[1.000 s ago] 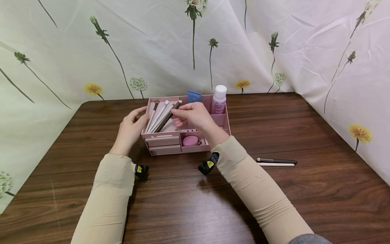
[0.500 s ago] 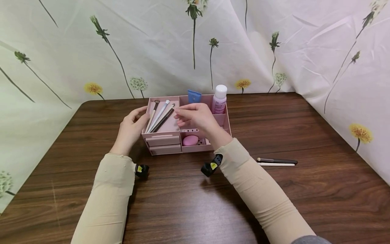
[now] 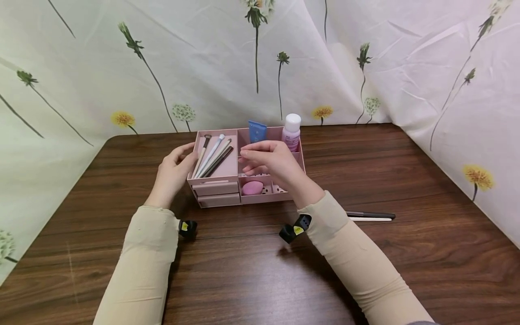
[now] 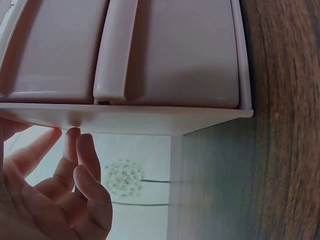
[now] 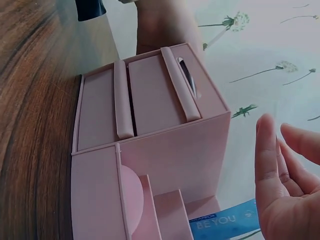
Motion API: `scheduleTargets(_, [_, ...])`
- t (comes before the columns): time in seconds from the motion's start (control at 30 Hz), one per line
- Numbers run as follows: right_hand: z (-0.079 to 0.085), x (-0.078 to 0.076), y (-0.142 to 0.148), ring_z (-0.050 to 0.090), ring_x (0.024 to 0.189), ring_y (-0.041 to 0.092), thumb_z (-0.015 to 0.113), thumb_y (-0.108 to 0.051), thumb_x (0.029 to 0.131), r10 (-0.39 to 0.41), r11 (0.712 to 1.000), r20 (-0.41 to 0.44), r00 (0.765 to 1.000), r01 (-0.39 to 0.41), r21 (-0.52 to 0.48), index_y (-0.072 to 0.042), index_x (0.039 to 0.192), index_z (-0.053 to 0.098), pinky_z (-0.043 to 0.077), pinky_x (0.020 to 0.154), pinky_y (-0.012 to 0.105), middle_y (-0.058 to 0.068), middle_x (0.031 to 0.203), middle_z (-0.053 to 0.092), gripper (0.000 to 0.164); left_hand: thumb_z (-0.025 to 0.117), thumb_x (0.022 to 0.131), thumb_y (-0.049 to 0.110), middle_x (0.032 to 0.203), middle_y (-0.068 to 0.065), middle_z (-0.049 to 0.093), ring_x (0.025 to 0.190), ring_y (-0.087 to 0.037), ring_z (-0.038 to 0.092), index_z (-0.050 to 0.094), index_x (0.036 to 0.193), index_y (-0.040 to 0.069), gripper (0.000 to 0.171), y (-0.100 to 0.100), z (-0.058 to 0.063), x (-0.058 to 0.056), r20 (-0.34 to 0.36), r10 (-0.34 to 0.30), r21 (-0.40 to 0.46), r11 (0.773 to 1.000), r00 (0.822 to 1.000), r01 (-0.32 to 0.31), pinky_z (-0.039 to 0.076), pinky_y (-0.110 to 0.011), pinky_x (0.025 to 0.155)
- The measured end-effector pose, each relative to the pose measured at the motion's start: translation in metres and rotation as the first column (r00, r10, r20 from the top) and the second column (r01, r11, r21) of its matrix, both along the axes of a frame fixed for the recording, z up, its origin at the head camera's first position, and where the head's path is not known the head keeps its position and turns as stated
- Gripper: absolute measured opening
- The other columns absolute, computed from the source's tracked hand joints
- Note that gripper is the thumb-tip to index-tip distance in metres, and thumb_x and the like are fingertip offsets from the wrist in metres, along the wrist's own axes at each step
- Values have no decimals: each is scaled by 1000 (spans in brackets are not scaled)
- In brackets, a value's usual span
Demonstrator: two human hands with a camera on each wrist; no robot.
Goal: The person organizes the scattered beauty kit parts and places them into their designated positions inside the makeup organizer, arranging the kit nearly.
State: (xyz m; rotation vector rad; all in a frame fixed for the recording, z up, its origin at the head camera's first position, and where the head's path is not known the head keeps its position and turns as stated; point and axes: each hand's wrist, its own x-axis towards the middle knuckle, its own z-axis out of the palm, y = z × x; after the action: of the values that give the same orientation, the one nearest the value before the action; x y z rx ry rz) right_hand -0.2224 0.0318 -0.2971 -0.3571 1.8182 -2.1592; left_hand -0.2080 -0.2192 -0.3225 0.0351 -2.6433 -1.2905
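A pink cosmetics organizer (image 3: 213, 179) stands on the wooden table. Several makeup brushes (image 3: 213, 155) lie slanted side by side in its top left tray. My left hand (image 3: 172, 171) is at the organizer's left side; in the left wrist view, fingertips (image 4: 72, 132) touch the side wall, the lower fingers loosely bent. Over the right-hand compartments hovers my right hand (image 3: 274, 162), holding nothing, with its thumb and forefinger apart in the right wrist view. Behind it stand a blue tube (image 3: 257, 132) and a white-capped pink bottle (image 3: 291, 133).
A pink makeup sponge (image 3: 253, 188) sits in the front compartment, beside two drawers (image 3: 217, 194) on the left. To the right on the table lie a dark stick and a white stick (image 3: 371, 219), partly behind the right sleeve. A flowered cloth (image 3: 215, 67) hangs behind.
My right hand has let go of a dark brush, which now lies in the tray with the others. It has drawn back to the right. The left hand stays in place.
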Motion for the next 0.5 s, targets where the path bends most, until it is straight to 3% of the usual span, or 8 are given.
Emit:
scheduleTargets(0.23, [-1,12,13,67,65,15,65,-3,93,27,999,-19,999,-26,36,14,123,60,59,67,32,4,83,73,35,46,101,43,109,-18,59,86,-18,49,49,147,15,54,1,1,1,-1,-1,1,1000,1000,1,39,-30,71])
scheduleTargets(0.5, [-2,26,25,67,65,16,66,-2,91,53,996,-67,996,-48,79,11,116,65,60,68,36,6,83,73,29,46,102,42,103,-13,57,84,-21,48,49,147,16,53,-1,-1,0,-5,6,4,1000,1000,-6,39,-31,70])
